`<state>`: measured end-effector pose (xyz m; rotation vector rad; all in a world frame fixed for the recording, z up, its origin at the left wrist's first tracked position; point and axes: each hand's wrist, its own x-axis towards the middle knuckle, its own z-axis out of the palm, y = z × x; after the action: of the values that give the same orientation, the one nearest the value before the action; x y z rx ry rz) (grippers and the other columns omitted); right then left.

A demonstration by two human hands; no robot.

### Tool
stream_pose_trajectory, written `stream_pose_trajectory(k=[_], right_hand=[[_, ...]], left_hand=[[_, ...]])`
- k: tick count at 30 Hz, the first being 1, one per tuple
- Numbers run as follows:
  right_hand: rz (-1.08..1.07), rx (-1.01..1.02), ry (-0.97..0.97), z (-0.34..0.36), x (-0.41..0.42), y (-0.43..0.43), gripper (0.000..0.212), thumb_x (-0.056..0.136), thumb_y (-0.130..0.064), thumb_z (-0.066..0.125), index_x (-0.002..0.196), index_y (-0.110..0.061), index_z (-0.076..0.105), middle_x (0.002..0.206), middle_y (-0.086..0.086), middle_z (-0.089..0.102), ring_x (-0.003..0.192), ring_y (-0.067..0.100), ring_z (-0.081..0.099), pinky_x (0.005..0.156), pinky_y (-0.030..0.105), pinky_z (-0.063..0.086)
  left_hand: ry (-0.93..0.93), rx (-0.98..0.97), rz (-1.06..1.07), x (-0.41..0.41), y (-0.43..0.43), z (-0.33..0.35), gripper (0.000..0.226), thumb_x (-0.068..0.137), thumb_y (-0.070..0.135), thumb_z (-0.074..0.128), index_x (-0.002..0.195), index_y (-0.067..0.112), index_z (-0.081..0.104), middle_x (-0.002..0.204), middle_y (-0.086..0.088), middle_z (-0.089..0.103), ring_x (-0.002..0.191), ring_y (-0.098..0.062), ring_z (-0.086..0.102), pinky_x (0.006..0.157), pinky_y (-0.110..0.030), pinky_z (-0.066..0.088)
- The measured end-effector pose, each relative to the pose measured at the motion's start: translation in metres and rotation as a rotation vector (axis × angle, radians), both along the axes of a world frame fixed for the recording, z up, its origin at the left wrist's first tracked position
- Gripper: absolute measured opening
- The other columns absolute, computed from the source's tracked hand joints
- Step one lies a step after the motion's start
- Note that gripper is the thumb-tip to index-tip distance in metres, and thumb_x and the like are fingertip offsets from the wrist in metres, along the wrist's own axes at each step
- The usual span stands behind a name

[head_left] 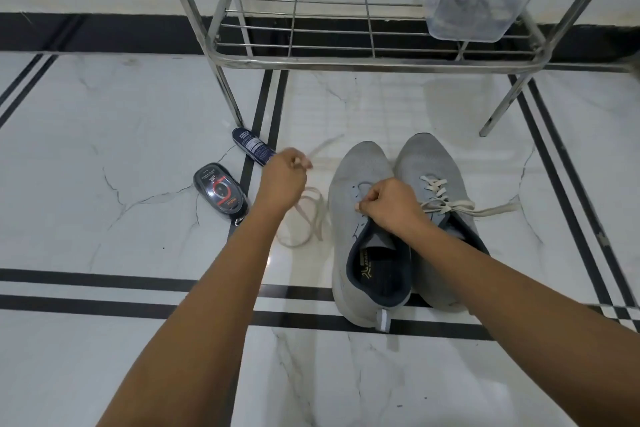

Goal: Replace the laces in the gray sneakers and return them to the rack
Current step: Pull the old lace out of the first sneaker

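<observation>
Gray sneakers [367,166] sit side by side on the white floor [138,114], just in front of the metal rack [346,61]. One sneaker has no lace. The other sneaker [436,156] is laced. The right hand [388,206] pinches the bare one by its lace holes. The left hand [282,180] is curled around a loose lace [322,215] beside the sneakers.

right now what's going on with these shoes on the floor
A person is working on the laces of two gray sneakers on the tiled floor. The left hand pinches a cream lace that loops loose on the tiles, while the right hand grips the unlaced sneaker at its eyelets. The second sneaker still has its lace tied. Both shoes stand in front of the metal rack, not on it.
</observation>
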<state>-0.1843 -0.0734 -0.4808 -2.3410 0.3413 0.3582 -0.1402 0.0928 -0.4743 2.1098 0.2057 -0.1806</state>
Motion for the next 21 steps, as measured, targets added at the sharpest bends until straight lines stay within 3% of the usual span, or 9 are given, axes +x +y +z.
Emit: stream_pose_trajectory(k=[2,4,6,8,12,15,18,21], right_hand=[[0.02,-0.05,0.002,0.002,-0.001,0.002,0.022,0.084,-0.013,0.066,0.087,0.01,0.068,0.078,0.012,0.064,0.065,0.014,0.054,0.059,0.024,0.042],[0.072,-0.138,-0.018,0.005,-0.001,0.007,0.025,0.087,-0.015,0.061,0.088,0.009,0.067,0.084,0.017,0.068,0.076,0.025,0.062,0.068,0.031,0.047],[0.1,-0.189,-0.061,0.01,-0.001,0.012,0.027,0.089,-0.016,0.057,0.092,0.009,0.066,0.093,0.019,0.068,0.086,0.03,0.063,0.073,0.033,0.049],[0.101,-0.182,-0.08,0.015,0.0,0.015,0.031,0.089,-0.016,0.056,0.099,0.013,0.064,0.104,0.022,0.066,0.093,0.034,0.062,0.081,0.038,0.051],[0.082,-0.145,-0.056,0.031,-0.006,0.009,0.036,0.088,-0.015,0.058,0.107,0.016,0.06,0.109,0.029,0.063,0.098,0.038,0.061,0.084,0.043,0.049],[0.046,-0.102,-0.074,0.05,-0.013,-0.01,0.032,0.088,-0.018,0.06,0.102,0.01,0.065,0.103,0.024,0.067,0.096,0.033,0.062,0.085,0.037,0.05],[-0.006,-0.05,-0.046,0.067,-0.021,-0.039,0.026,0.087,-0.019,0.063,0.097,0.005,0.069,0.099,0.017,0.069,0.091,0.026,0.062,0.075,0.027,0.045],[-0.129,0.084,-0.003,0.081,-0.031,-0.082,0.024,0.086,-0.016,0.063,0.09,0.007,0.067,0.077,0.014,0.063,0.069,0.023,0.057,0.057,0.024,0.04]], left_hand=[[0.086,0.249,-0.175,-0.001,0.005,-0.016,0.018,0.092,0.009,0.049,0.105,0.004,0.06,0.111,-0.013,0.054,0.088,-0.029,0.059,0.079,-0.036,0.048],[0.184,0.498,-0.312,-0.007,0.007,-0.034,0.048,0.087,0.025,0.063,0.126,0.002,0.046,0.13,-0.018,0.04,0.117,-0.036,0.045,0.098,-0.043,0.041],[0.24,0.62,-0.332,-0.016,0.005,-0.046,0.083,0.078,0.037,0.072,0.138,0.002,0.026,0.136,-0.018,0.031,0.125,-0.036,0.034,0.102,-0.043,0.035],[0.217,0.638,-0.28,-0.024,0.003,-0.054,0.086,0.077,0.036,0.073,0.137,-0.001,0.022,0.134,-0.019,0.034,0.123,-0.035,0.037,0.101,-0.04,0.036],[0.165,0.59,-0.238,-0.031,0.004,-0.064,0.035,0.088,0.015,0.057,0.115,-0.004,0.044,0.119,-0.021,0.051,0.109,-0.034,0.05,0.088,-0.036,0.041],[0.245,0.477,-0.252,-0.031,0.005,-0.053,0.026,0.088,0.017,0.059,0.104,-0.003,0.053,0.1,-0.018,0.057,0.092,-0.03,0.055,0.072,-0.032,0.04],[0.27,0.293,-0.25,-0.022,-0.006,-0.019,0.022,0.086,0.024,0.064,0.087,0.004,0.052,0.08,-0.01,0.053,0.072,-0.021,0.051,0.062,-0.03,0.039],[0.194,0.165,-0.312,-0.012,-0.053,0.034,0.02,0.086,0.024,0.063,0.086,0.006,0.054,0.072,-0.004,0.052,0.062,-0.015,0.048,0.056,-0.027,0.039]])
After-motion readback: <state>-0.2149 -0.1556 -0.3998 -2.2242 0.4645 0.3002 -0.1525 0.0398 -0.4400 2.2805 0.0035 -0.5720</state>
